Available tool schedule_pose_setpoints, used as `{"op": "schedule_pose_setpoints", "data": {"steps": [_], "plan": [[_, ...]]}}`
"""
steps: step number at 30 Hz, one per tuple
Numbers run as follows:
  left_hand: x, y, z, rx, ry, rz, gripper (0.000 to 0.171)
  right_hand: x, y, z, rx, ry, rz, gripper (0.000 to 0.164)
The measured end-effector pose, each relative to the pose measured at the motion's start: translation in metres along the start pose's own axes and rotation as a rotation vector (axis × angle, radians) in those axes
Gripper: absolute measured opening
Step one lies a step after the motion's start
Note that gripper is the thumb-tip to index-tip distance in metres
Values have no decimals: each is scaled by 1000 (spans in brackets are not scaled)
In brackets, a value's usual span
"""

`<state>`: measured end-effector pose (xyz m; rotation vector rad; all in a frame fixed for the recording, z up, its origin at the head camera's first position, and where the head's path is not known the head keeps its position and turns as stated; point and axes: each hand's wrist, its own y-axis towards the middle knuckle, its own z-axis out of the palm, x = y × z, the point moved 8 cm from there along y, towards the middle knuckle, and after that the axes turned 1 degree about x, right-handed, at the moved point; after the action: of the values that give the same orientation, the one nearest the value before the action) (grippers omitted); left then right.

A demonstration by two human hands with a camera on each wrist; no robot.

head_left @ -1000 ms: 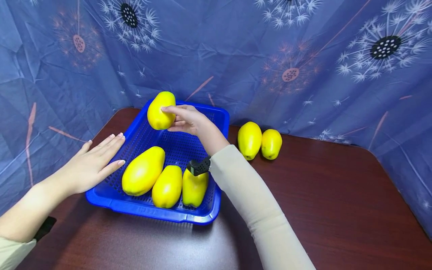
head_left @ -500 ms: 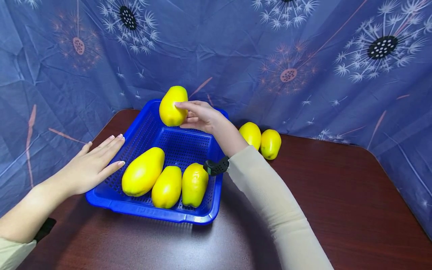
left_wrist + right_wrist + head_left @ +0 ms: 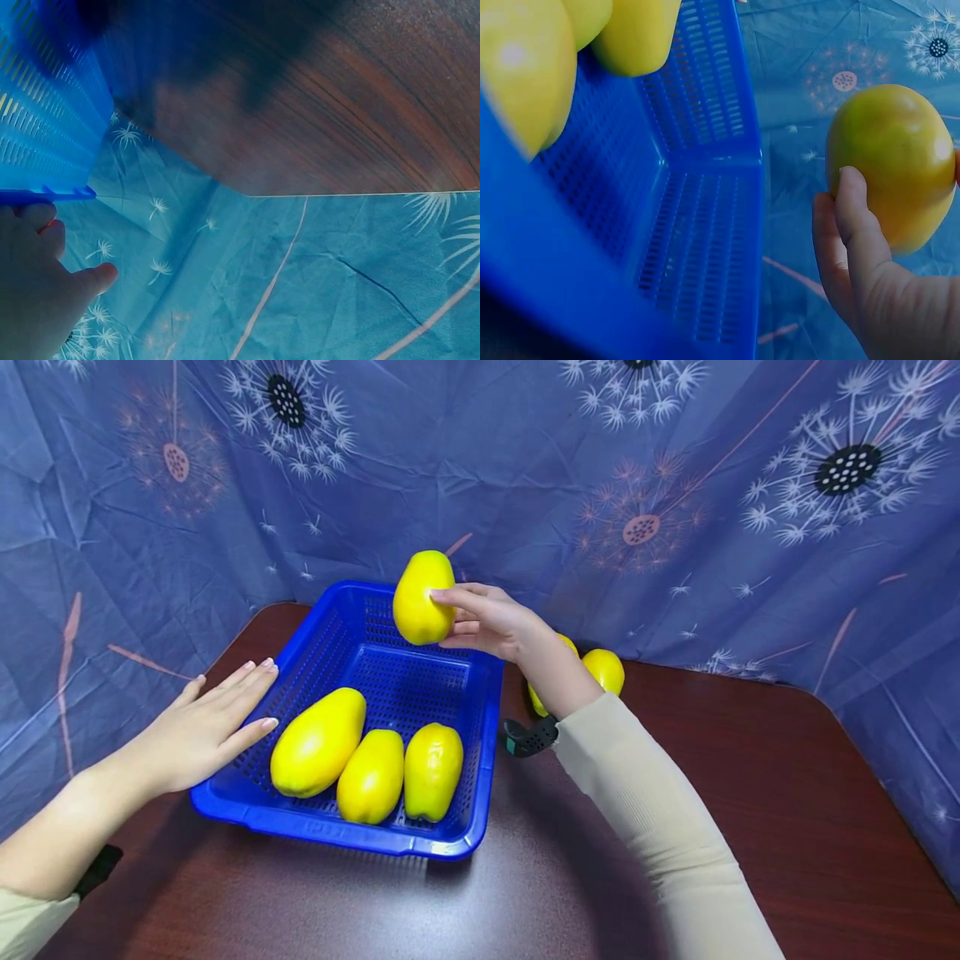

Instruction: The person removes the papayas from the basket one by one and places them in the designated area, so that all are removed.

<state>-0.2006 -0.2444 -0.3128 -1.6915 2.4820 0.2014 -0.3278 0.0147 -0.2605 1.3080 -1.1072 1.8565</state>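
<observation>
My right hand [image 3: 491, 620] holds a yellow papaya [image 3: 423, 597] over the back right of a blue plastic basket [image 3: 345, 835]. In the right wrist view, the thumb and fingers grip this papaya [image 3: 892, 165] from its sides. Straight fingers of my left hand [image 3: 202, 722] rest on the basket's left rim. Three more papayas lie in the front half of the basket: a large one [image 3: 318, 743] at left, a smaller one [image 3: 371, 777] in the middle and one with a dented top [image 3: 433, 772] at right.
Two further papayas lie on the brown table [image 3: 720, 793] right of the basket; my right forearm partly covers them, one papaya [image 3: 604, 670] showing more. A blue dandelion-print cloth [image 3: 480, 468] hangs behind the table and along its sides.
My right hand has moved to the right with the papaya, from the basket's back left toward its back right. The left hand and the basket have stayed in place.
</observation>
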Motion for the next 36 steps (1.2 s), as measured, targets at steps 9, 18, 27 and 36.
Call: {"op": "schedule_pose_setpoints", "data": {"steps": [9, 18, 27, 36], "plan": [[-2, -1, 0, -21, -1, 12, 67, 3, -19, -25, -13, 2, 1, 43], [-1, -1, 0, -18, -5, 11, 68, 5, -39, -52, -16, 20, 9, 50], [-1, 1, -2, -24, -8, 16, 67, 3, -56, -81, -49, 53, 13, 65], [0, 1, -1, -26, -6, 16, 67, 2, -68, -104, -58, 63, 0, 64]]}}
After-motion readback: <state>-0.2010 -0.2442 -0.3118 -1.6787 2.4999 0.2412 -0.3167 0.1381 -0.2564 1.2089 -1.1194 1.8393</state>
